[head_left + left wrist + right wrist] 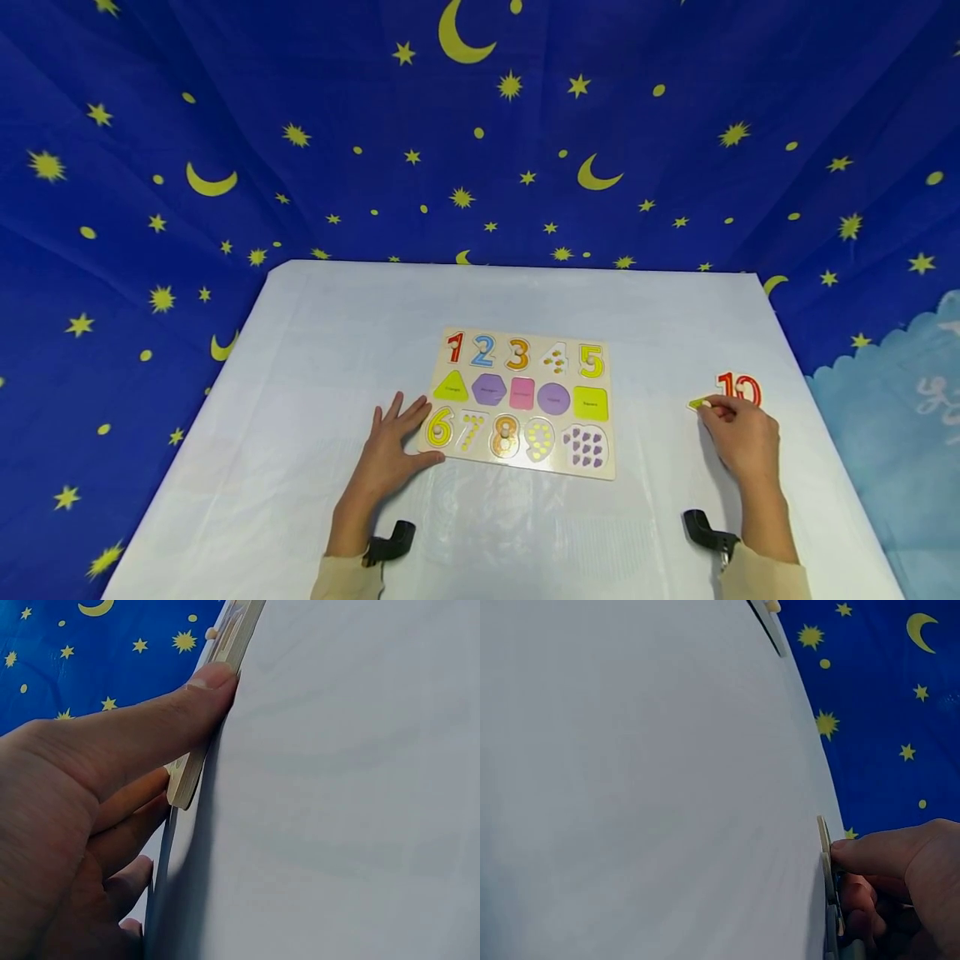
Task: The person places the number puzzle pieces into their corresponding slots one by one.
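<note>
A wooden number-and-shape puzzle board [600, 471] lies in the middle of the white table. My left hand [401, 429] lies flat on the table with straight, spread fingers, and its thumb [191, 697] presses the board's lower left edge [196, 761] by the yellow 6 [438, 427]. To the right of the board my right hand [720, 410] pinches a small yellow-green piece [697, 404] at the table surface. Seen edge-on in the right wrist view, the thin piece [823, 832] stands under my fingertips [855, 851]. A red 10 piece [739, 389] lies just behind that hand.
The white table [315, 350] is ringed by a blue star-and-moon cloth backdrop [225, 125]. The board's slots for 4 [555, 360], 7 [471, 432], 9 [538, 439] and 10 [584, 447] show only dots. Black wrist mounts sit at both forearms.
</note>
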Tool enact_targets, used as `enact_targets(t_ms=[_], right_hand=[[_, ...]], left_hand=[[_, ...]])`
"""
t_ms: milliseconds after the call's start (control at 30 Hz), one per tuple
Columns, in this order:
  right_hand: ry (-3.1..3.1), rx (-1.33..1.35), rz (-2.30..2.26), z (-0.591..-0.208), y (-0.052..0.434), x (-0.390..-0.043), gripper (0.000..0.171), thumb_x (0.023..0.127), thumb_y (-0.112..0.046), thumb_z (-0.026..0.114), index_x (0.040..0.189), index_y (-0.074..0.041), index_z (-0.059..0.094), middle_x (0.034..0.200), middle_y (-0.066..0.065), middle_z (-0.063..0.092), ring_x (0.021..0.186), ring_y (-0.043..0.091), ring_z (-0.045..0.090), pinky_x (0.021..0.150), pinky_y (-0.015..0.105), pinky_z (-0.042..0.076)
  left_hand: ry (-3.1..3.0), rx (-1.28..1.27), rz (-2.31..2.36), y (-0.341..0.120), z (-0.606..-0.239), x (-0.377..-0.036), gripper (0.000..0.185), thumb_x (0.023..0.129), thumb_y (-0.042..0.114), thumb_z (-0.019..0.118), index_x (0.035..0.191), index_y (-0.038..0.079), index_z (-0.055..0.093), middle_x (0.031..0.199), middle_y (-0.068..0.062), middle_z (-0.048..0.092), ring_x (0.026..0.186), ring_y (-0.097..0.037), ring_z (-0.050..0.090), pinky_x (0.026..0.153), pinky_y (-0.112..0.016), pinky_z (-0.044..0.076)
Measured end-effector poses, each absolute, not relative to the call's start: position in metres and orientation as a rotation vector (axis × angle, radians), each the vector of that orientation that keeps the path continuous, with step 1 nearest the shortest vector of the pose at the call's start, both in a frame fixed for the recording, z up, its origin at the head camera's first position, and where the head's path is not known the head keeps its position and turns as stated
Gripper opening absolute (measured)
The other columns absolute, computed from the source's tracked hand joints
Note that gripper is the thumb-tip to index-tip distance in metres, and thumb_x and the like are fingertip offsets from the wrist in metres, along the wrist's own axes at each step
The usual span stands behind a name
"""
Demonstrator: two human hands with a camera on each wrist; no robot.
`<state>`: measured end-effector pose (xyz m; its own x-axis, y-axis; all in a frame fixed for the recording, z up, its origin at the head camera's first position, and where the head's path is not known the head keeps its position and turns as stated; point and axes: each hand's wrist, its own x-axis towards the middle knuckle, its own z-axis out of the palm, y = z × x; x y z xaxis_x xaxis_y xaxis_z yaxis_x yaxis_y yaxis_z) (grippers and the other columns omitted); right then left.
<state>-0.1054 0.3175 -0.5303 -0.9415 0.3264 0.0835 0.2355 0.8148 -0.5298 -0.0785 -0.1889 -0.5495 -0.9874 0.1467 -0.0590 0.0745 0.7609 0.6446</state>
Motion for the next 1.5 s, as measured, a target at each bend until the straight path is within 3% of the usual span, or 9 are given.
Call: enact_targets(t_ms=[1000, 1500], right_hand=[[-2.841, -0.297, 0.808, -0.527, 0.300, -0.111, 0.022, 0.087, -0.016, 0.067, 0.099, 0.002, 0.070, 0.074, 0.007, 0.062, 0.067, 0.021, 0.052, 0.056, 0.032, 0.038], [-2.814, -0.212, 0.801, -0.533, 0.290, -0.114, 0.020, 0.086, -0.014, 0.068, 0.099, 0.002, 0.070, 0.081, 0.012, 0.061, 0.071, 0.022, 0.052, 0.059, 0.034, 0.041]], left_hand=[[2.858, 0.175, 1.070, -0.189, -0.547, -0.077, 0.086, 0.068, 0.041, 0.085, 0.141, 0.014, 0.049, 0.147, 0.003, 0.042, 0.145, -0.023, 0.011, 0.116, -0.047, -0.004], [2.842, 0.180, 1.076, -0.188, -0.547, -0.077, 0.086, 0.069, 0.041, 0.085, 0.142, 0.013, 0.048, 0.148, 0.003, 0.041, 0.145, -0.023, 0.009, 0.116, -0.046, -0.006]])
